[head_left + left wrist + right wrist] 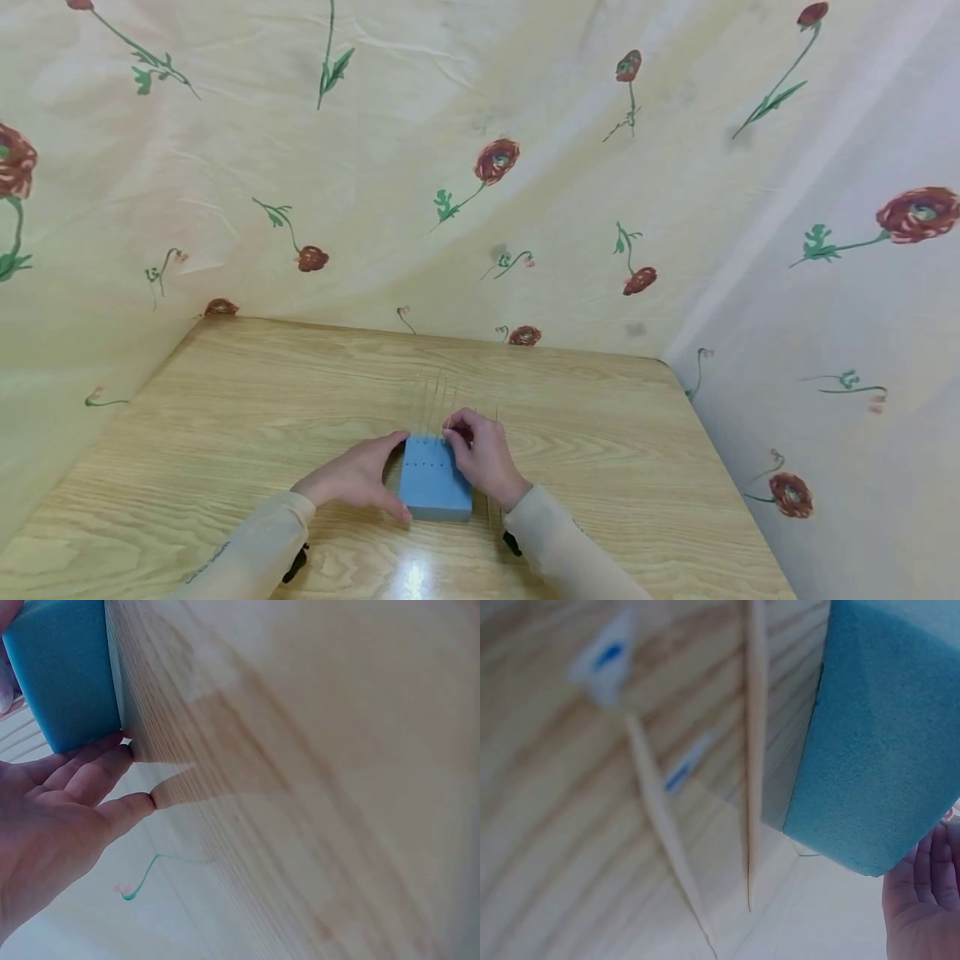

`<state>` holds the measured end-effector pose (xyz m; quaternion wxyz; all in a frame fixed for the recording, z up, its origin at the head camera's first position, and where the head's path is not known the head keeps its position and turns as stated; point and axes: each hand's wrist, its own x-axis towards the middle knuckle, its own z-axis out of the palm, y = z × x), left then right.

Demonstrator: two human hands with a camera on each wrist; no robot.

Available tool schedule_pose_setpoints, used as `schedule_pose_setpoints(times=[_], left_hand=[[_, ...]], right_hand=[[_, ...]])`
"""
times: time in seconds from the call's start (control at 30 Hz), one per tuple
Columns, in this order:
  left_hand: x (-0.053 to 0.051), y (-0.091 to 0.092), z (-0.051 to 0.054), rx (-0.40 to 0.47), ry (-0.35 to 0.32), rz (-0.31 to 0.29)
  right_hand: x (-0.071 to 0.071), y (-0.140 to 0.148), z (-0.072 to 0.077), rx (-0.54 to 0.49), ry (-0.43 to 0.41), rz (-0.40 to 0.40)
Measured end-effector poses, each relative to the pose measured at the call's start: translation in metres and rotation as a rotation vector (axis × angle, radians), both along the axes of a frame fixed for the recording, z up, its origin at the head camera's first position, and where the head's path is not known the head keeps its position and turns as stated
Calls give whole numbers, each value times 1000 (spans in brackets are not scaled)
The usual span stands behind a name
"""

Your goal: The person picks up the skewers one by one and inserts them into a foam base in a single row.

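Beside blocky blue foam [881, 742], slim tapered wooden sticks [755, 750]

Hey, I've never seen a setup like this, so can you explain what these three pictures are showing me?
There's no machine here, just a person working bare-handed. The wide picture comes from a camera worn on the head, looking forward and down. The two close ones come from cameras on the left and right wrists. On the wooden table sits a blue block with thin upright sticks standing in it. Loose sticks lie to its right. The left hand has its grip on the block's left side, while the right hand seems to pinch one of the upright sticks.
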<state>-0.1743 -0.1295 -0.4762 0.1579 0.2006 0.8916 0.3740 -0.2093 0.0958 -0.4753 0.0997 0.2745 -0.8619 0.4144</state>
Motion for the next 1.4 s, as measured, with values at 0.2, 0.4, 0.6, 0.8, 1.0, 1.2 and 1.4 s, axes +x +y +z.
schedule_pose_setpoints(times=[0.2,0.4,0.6,0.8,1.0,1.2,1.4], left_hand=[[0,-1,0,-1,-1,-3],[-2,-1,0,-2,-2,-6],[-4,-2,-1,3,5,-16],[-5,-3,-2,-3,5,-15],[-5,-3,-1,1,2,-20],[-5,-4,0,-2,-5,-15],[-6,-5,1,-5,-6,-9]], right_hand=[[1,0,1,8,-9,-7],[0,0,2,13,-15,4],[-2,0,3,14,-11,3],[-2,-1,3,21,-19,12],[-3,0,3,16,-30,29],[-4,3,6,-14,-86,40],[-3,12,8,-22,-126,4]])
